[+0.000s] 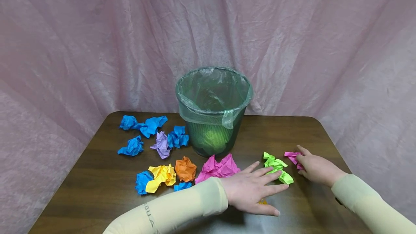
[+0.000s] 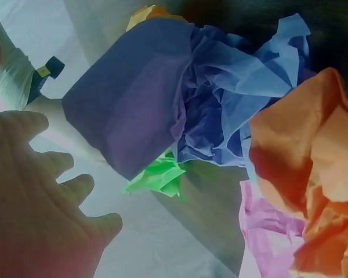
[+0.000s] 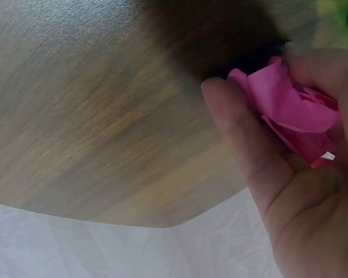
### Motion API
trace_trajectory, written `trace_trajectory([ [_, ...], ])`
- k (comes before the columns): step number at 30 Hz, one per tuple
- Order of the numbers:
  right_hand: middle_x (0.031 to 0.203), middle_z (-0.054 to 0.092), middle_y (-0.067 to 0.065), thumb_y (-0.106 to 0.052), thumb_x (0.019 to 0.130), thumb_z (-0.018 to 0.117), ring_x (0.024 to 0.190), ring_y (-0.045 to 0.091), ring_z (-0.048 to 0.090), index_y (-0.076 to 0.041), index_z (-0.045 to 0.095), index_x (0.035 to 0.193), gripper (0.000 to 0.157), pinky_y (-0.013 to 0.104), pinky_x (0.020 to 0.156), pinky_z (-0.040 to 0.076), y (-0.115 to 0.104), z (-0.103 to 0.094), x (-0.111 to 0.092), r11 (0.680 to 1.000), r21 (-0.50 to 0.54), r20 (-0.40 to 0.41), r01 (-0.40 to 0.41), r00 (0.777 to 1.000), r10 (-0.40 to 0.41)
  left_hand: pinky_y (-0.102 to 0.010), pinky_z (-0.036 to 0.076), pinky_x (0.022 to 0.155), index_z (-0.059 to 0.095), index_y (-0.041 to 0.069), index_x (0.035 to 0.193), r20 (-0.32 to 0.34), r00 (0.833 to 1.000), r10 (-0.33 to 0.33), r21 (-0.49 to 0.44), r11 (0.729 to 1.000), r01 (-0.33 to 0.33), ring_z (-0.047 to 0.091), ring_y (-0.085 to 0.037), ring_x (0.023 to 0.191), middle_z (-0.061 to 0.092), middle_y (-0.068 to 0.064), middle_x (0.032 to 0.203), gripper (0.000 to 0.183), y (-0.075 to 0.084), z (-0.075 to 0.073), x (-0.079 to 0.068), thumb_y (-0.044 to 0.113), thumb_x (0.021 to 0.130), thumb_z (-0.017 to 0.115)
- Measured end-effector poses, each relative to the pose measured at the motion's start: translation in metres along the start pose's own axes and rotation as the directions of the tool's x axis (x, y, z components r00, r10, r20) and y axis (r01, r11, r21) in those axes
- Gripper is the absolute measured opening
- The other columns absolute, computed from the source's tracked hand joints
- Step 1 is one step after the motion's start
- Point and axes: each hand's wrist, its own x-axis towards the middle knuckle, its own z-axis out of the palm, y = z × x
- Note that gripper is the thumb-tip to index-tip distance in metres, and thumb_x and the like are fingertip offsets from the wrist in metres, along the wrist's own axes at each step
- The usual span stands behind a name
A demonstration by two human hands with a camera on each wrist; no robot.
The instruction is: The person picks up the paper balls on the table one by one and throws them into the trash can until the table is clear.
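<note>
At the right of the table my right hand [image 1: 315, 169] grips a small crumpled pink paper [image 3: 293, 107] between thumb and fingers, as the right wrist view shows. My left hand [image 1: 250, 190] is spread flat, palm down, with straight fingers, and holds nothing. Its fingertips overlap a crumpled lime-green paper [image 1: 275, 164] in the head view; whether they touch it I cannot tell. Beside that hand lies a larger crumpled magenta paper [image 1: 217, 167], partly covered by the forearm. A bit of yellow-orange paper [image 1: 263, 202] peeks out from under the left hand.
A mesh wastebasket [image 1: 195, 131] lined with a clear bag stands at the back middle, something green inside. Leftward lie several crumpled blue papers [image 1: 132, 146], a purple one [image 1: 161, 144], a yellow one [image 1: 164, 175] and an orange one [image 1: 186, 169]. A pink curtain [image 1: 146, 46] hangs behind.
</note>
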Motion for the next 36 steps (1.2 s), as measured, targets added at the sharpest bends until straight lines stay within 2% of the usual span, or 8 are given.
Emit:
trace_trajectory([
  [2,0.131,0.055,0.036,-0.007,0.083,0.084,0.076,0.025,0.069,-0.008,0.062,0.090,0.023,0.041,0.068,0.057,0.001,0.001,0.000,1.000,-0.016,-0.025,0.023,0.999,-0.023,-0.045,0.006,0.125,0.009,0.045,0.163,0.003,1.000,-0.003,0.001,1.000,0.003,0.001,-0.014,0.156,0.001,0.011,0.171,0.075,0.000,0.001,0.001,0.079,0.097,0.021],
  [5,0.105,0.063,0.016,-0.005,0.083,0.083,0.070,0.015,0.061,-0.009,0.061,0.087,0.023,0.035,0.063,0.054,0.003,0.003,0.000,0.997,-0.050,-0.072,0.062,0.995,-0.065,-0.046,0.009,0.125,0.009,0.045,0.163,0.006,1.000,-0.003,0.008,1.000,0.003,0.002,-0.015,0.156,0.001,0.011,0.171,0.075,0.000,0.002,0.001,0.079,0.097,0.022],
  [7,0.089,0.055,0.001,-0.002,0.083,0.083,0.066,0.009,0.051,-0.009,0.060,0.086,0.024,0.030,0.060,0.050,0.004,0.004,0.000,0.995,-0.067,-0.104,0.079,0.991,-0.086,-0.046,0.008,0.125,0.009,0.045,0.163,0.011,1.000,-0.003,0.010,1.000,0.003,0.001,-0.015,0.156,0.000,0.011,0.171,0.075,0.000,0.003,0.002,0.079,0.097,0.021],
  [9,0.083,0.047,-0.006,0.000,0.083,0.081,0.064,0.005,0.044,-0.011,0.059,0.086,0.025,0.027,0.056,0.045,0.005,0.005,0.000,0.995,-0.060,-0.119,0.080,0.989,-0.087,-0.046,0.009,0.125,0.008,0.045,0.163,0.008,1.000,-0.003,0.013,1.000,0.003,0.000,-0.015,0.156,0.001,0.010,0.171,0.076,0.000,0.003,0.002,0.079,0.097,0.022],
  [16,0.081,0.044,-0.008,0.009,0.082,0.077,0.063,0.003,0.039,-0.016,0.057,0.085,0.032,0.024,0.055,0.040,0.006,0.006,-0.001,0.997,-0.019,-0.127,0.069,0.989,-0.071,-0.046,0.007,0.125,0.008,0.044,0.164,0.003,1.000,-0.010,0.019,1.000,0.010,0.005,-0.016,0.156,0.001,0.010,0.171,0.076,-0.001,0.002,0.005,0.079,0.097,0.022],
  [22,0.077,0.041,-0.011,0.008,0.081,0.077,0.063,0.005,0.039,-0.016,0.056,0.077,0.033,0.027,0.055,0.042,0.003,0.002,-0.002,0.992,-0.090,-0.181,0.090,0.978,-0.106,-0.047,0.007,0.125,0.009,0.043,0.164,-0.007,1.000,-0.005,0.016,1.000,0.005,0.004,-0.017,0.157,0.001,0.010,0.171,0.076,-0.004,-0.002,0.003,0.078,0.097,0.023],
  [28,0.078,0.050,-0.010,0.010,0.079,0.078,0.066,0.006,0.053,-0.015,0.063,0.079,0.029,0.031,0.060,0.051,0.001,-0.010,-0.001,0.989,-0.120,-0.218,0.087,0.969,-0.112,-0.047,0.005,0.125,0.008,0.043,0.164,-0.011,1.000,-0.009,0.010,1.000,0.009,-0.002,-0.015,0.156,-0.002,0.010,0.171,0.077,-0.010,-0.010,0.000,0.079,0.097,0.023],
  [36,0.090,0.062,-0.009,0.011,0.077,0.080,0.080,0.016,0.069,-0.014,0.071,0.089,0.029,0.035,0.071,0.057,-0.009,-0.033,-0.002,0.992,-0.068,-0.252,0.102,0.961,-0.116,-0.046,0.001,0.125,0.006,0.043,0.164,-0.017,1.000,-0.016,-0.004,1.000,0.016,0.002,-0.017,0.157,-0.004,0.009,0.171,0.077,-0.017,-0.023,-0.006,0.078,0.098,0.021],
])
